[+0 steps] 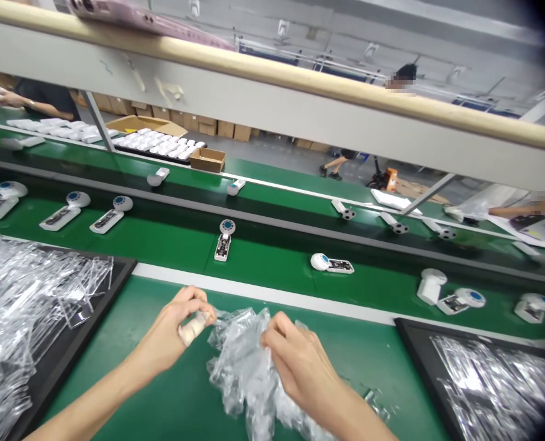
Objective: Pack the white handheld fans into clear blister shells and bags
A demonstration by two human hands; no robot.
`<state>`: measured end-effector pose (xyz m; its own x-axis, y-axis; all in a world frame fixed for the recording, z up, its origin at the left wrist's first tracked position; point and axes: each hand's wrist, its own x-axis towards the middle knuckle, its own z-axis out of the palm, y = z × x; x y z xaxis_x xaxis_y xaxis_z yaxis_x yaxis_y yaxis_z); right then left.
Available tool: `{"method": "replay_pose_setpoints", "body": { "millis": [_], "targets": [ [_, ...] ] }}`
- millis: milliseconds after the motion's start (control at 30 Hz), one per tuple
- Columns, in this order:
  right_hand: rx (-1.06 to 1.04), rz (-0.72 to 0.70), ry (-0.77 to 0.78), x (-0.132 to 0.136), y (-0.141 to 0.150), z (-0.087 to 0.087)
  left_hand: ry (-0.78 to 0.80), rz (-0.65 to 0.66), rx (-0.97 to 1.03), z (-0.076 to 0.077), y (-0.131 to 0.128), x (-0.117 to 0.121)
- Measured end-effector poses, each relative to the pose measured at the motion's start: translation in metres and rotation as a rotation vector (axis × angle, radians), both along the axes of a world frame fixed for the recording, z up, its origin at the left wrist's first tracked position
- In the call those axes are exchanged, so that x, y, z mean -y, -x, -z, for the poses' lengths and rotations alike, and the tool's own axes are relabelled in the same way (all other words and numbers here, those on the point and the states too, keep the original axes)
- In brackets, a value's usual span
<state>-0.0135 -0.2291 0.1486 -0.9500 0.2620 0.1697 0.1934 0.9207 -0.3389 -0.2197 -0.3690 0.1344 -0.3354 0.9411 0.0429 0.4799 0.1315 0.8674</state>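
two bare hands gripping crumpled clear plastic over a green surface

the left hand (168,334) is closed on a small pale cylindrical object (193,327), its fingers curled over the far end, so what the object is cannot be made out. the right hand (297,361) is closed on a crumpled clear plastic bag (238,367), which lies bunched on the glossy green surface (116,398) just beside the object, its lower end cut off by the frame's bottom edge. a black-framed tray (83,324) piled with clear plastic bags sits to the left, and a second black-framed tray (419,349) of shiny bags sits to the right, partly cut off.

beyond a white strip, a green conveyor belt (263,257) carries white handheld devices (225,240), with round blue-centred heads and dark circuit boards. any print on them is too small to read, and no brand or label is legible anywhere. farther off, a co-worker's hand (8,98) reaches in at the upper left, beside rows of white parts (155,142). a second co-worker's forearm (515,211) at the right is partly blurred. a beige rail (272,79) crosses the view, and cardboard boxes (224,128) stand on the floor behind.
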Motion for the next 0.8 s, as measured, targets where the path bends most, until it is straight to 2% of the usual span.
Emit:
{"method": "replay_pose_setpoints", "body": {
  "millis": [133, 267, 333, 400, 533, 600, 700, 800],
  "targets": [
    [-0.079, 0.004, 0.024, 0.004, 0.010, -0.006, -0.021, -0.026, 0.068, -0.004, 0.007, 0.001],
    [-0.120, -0.045, 0.031, 0.005, 0.016, -0.008, -0.001, 0.041, 0.186, -0.013, 0.011, 0.003],
    [-0.147, -0.032, 0.072, 0.004, 0.017, -0.008, 0.005, 0.017, 0.208, -0.019, 0.014, 0.004],
    [-0.177, 0.000, 0.107, 0.003, 0.016, -0.008, -0.014, -0.006, 0.203, -0.025, 0.018, 0.007],
    [-0.218, 0.039, 0.139, 0.005, 0.013, -0.005, -0.188, -0.051, 0.093, -0.040, 0.028, 0.015],
    [-0.240, 0.054, 0.154, 0.007, 0.011, -0.002, -0.220, -0.047, 0.034, -0.045, 0.031, 0.019],
    [-0.245, 0.056, 0.178, 0.011, 0.008, 0.007, -0.173, 0.021, 0.019, -0.047, 0.033, 0.021],
    [-0.273, 0.073, 0.248, 0.015, 0.006, 0.016, -0.186, 0.011, 0.067, -0.040, 0.033, 0.024]
  ]
}}
